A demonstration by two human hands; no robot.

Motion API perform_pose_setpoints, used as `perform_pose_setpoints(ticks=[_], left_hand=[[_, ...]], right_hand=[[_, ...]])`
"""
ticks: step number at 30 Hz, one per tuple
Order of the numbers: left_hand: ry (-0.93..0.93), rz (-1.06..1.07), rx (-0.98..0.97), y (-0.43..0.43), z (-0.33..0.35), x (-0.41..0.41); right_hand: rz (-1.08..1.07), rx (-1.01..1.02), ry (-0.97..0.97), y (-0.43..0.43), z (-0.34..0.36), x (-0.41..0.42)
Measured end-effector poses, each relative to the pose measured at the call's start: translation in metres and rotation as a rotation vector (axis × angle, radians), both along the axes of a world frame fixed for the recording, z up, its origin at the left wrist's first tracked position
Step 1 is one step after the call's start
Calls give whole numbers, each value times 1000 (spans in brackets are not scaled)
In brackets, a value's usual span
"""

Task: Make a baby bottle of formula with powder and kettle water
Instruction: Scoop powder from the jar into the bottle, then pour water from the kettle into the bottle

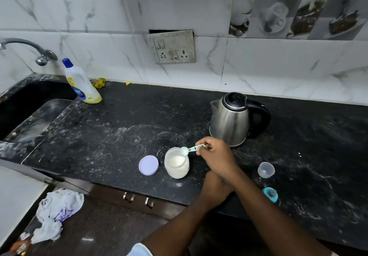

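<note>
1. Your right hand [216, 156] pinched the handle of the pale green scoop [190, 149]. Its bowl hung over the mouth of the open powder jar [176, 166], which stood near the front edge of the counter [119, 126].
2. This looked like the powder-measuring step. The next move called for carrying the scoop level to the baby bottle, which did not show anywhere.
3. Your left hand was hidden under the right forearm, so I could not tell how its fingers lay.
4. The jar was part-filled with white powder. Whether the scoop was loaded was unclear.
5. The lilac lid [148, 165] lay just left of the jar.
6. The steel kettle [229, 120] stood behind, lid closed, contents unseen. To the right lay a clear cap [265, 169], empty, and a teal teat ring [270, 194].
</note>
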State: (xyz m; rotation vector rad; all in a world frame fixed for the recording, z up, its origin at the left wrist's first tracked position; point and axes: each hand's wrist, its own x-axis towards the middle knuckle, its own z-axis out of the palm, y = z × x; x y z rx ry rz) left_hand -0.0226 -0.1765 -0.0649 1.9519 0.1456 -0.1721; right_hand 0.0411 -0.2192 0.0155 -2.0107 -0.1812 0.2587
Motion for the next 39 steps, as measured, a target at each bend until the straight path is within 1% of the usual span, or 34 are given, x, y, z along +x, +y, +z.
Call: perform_pose_setpoints(ticks=[2, 5, 7, 8, 9, 11, 13, 14, 17, 18, 20, 22, 25, 29, 32, 34, 36, 37, 39], left_hand=[[-6, -20, -39, 1, -2, 0], [-84, -32, 69, 8, -22, -3], [-94, -42, 130, 8, -24, -2], [-89, -20, 83, 8, -22, 0], [-85, 9, 41, 8, -19, 0], [-76, -10, -47, 5, -18, 2], [-110, -8, -46, 4, -21, 5], [-120, -17, -35, 4, -22, 5], [-141, -33, -47, 3, -22, 8], [-142, -33, -43, 2, -22, 9], [-144, -32, -49, 1, -25, 10], [-133, -36, -56, 1, -29, 10], [-125, -18, -59, -1, -28, 11], [-109, 25, -114, 0, -21, 14], [-112, 58, -161, 5, -16, 19], [-114, 69, -184, 7, -10, 22], [-107, 86, -193, 10, -6, 26], [-108, 89, -190, 12, -4, 28], [-113, 93, -179, 13, 2, 29]], right_hand=[[62, -63, -15, 20, -1, 3], [184, -200, -10, 34, 1, 6], [209, -211, 1, 32, 3, 10], [186, -183, 3, 27, 4, 14], [143, -130, 11, 19, 5, 20], [20, 4, 7, -3, 11, 37], [-165, 118, -77, -32, 19, 57], [-284, 136, -149, -47, 20, 66], [-648, 45, -418, -91, 9, 92], [-735, 13, -464, -102, 2, 99], [-812, -5, -425, -121, -12, 113], [-771, 28, -333, -131, -20, 128], [-665, 195, -216, -133, -22, 141], [-603, 335, -188, -130, -18, 152], [-565, 325, -163, -137, -12, 163], [-521, 321, -75, -143, -4, 166], [-418, 375, 44, -147, 0, 168], [-384, 394, 71, -146, 0, 167], [-425, 483, 75, -142, -4, 167]])
